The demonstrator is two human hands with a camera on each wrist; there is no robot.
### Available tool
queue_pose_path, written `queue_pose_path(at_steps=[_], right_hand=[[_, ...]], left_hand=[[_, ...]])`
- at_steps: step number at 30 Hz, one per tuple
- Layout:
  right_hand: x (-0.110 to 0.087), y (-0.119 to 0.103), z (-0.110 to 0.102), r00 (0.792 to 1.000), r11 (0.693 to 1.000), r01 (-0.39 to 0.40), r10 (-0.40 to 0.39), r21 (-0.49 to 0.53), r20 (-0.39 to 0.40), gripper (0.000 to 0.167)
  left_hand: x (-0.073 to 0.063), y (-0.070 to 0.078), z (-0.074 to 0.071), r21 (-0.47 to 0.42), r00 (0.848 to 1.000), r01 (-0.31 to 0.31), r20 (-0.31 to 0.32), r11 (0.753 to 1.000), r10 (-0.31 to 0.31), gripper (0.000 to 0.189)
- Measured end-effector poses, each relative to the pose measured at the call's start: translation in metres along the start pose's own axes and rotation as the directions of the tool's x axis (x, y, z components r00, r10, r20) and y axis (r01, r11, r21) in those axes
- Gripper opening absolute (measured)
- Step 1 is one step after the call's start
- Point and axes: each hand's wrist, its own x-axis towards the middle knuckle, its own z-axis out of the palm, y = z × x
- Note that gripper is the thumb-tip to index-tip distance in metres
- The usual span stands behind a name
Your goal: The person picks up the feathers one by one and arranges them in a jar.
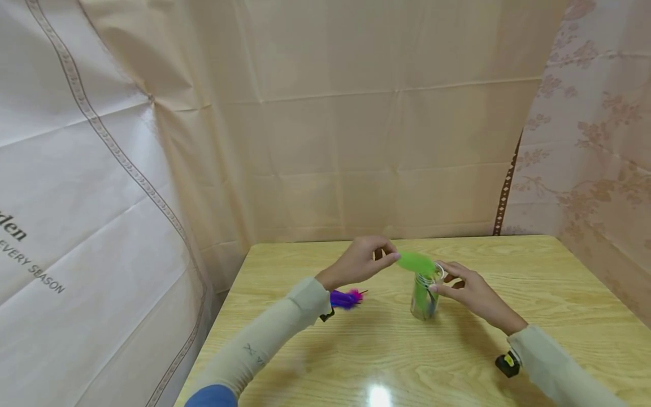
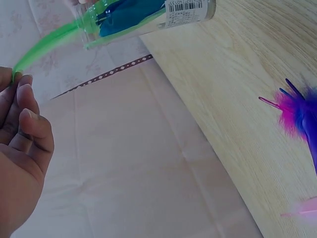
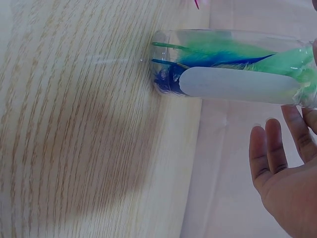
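My left hand (image 1: 358, 263) pinches the tip of a bright green feather (image 1: 414, 262) between thumb and fingertips. The feather bends over from the hand, and its other end goes into the mouth of a clear jar (image 1: 422, 310). Standing upright on the table, the jar has my right hand (image 1: 473, 291) gripping it at the neck with thumb and fingers. Through its wall a blue feather (image 3: 218, 60) and more green show, partly covered by a white label (image 3: 237, 85). The right wrist view catches only part of the right hand's grip.
Purple and pink feathers (image 1: 347, 299) lie in a bunch on the wooden table (image 1: 376, 350), below the left wrist. A pale pink feather (image 2: 308, 210) lies beside them. Beige cloth (image 1: 356, 141) hangs behind the table, with a printed curtain (image 1: 600, 152) on the right.
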Motion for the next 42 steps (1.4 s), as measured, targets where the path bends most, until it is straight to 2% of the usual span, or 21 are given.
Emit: queue_pose_path(at_steps=[17,27,36,42], right_hand=[[0.001,0.004,-0.001,1.000,1.000,0.015,-0.015,-0.003,-0.010,0.066],[0.003,0.006,0.001,1.000,1.000,0.018,-0.018,-0.001,-0.013,0.064],[0.003,0.007,0.001,1.000,1.000,0.019,-0.018,0.018,-0.014,0.063],[0.004,0.007,0.001,1.000,0.999,0.029,-0.028,0.020,-0.009,0.060]], left_hand=[[0.019,-0.003,0.016,0.043,0.996,0.074,0.054,0.996,-0.076,0.017],[0.034,-0.003,0.029,0.128,0.993,0.065,0.085,0.990,-0.076,0.017],[0.048,-0.002,0.045,0.242,0.988,0.015,0.145,0.970,-0.051,0.016],[0.055,-0.002,0.053,0.272,0.982,0.002,0.182,0.962,-0.054,0.012]])
